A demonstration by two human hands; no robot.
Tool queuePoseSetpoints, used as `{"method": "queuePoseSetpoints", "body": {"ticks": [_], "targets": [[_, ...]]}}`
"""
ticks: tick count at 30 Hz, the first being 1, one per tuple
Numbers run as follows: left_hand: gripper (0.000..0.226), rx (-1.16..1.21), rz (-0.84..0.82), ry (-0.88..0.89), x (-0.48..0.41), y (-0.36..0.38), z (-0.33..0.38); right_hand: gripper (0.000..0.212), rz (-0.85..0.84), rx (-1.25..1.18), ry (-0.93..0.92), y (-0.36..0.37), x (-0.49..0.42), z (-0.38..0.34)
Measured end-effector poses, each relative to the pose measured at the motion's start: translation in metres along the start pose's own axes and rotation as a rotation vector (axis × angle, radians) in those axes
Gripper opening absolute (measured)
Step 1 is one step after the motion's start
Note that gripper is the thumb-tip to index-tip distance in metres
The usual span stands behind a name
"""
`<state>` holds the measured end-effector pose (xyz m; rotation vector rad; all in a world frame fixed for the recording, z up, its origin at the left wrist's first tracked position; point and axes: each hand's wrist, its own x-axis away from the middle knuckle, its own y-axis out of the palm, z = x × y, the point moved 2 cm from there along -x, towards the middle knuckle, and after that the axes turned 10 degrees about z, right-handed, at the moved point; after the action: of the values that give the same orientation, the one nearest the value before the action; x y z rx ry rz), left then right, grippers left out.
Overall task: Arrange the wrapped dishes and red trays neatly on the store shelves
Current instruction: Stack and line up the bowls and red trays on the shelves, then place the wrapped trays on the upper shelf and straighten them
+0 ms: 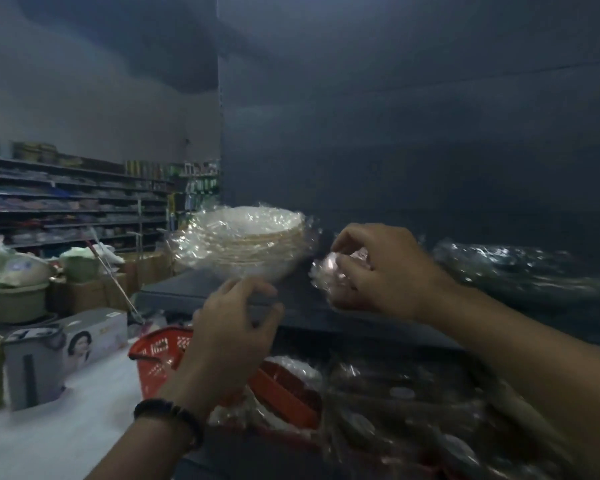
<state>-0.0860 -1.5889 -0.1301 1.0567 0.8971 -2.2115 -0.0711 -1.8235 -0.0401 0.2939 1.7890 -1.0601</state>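
**Hands at the shelf beside the wrapped dishes**

My right hand (378, 268) is up at the shelf (187, 294). Its fingers (352, 268) are curled round a small bundle (326, 271) of shiny clear wrap, with the thumb above it. The blur hides what is inside the bundle. The bundle sits just above the shelf's front edge, right of the dishes (243, 240).

Those dishes are 1 stack of pale bowls sealed in clear wrap. They stand upright on the shelf near its left end and do not touch either hand.

My left hand (232, 327) hangs in front of the shelf's front edge, just below the stack. Its fingers are spread and loosely bent, and they hold nothing. A dark beaded bracelet (170, 415) is on that wrist.

Further right on the same shelf lies a dark wrapped stack (520, 268), blurred.

Below, on the lower shelf, a red tray (288, 389) lies tilted among more wrapped ware (399, 393). A red basket (156, 355) stands at the shelf's left end, partly behind my left hand. A grey box (66, 344) sits on the floor further left.
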Motion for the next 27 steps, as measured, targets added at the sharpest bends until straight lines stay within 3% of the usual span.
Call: {"method": "queuePoseSetpoints", "body": {"ticks": [4, 7, 15, 19, 27], "targets": [[0.009, 0.162, -0.152, 0.009, 0.067, 0.031, 0.042, 0.006, 0.008, -0.077, 0.099, -0.049, 0.079, 0.018], [0.018, 0.150, -0.266, 0.077, 0.110, 0.063, 0.067, 0.009, -0.014, -0.062, 0.232, -0.072, 0.143, 0.043], [0.007, 0.171, -0.472, 0.058, 0.182, 0.160, 0.110, 0.020, 0.047, 0.009, 0.647, -0.085, 0.297, 0.137], [0.009, 0.175, -0.554, 0.055, 0.196, 0.203, 0.128, 0.021, 0.031, 0.009, 0.757, -0.077, 0.339, 0.172], [0.009, 0.244, -0.607, -0.076, 0.216, 0.282, 0.132, 0.032, 0.168, 0.046, 0.844, -0.060, 0.371, 0.227]]}}
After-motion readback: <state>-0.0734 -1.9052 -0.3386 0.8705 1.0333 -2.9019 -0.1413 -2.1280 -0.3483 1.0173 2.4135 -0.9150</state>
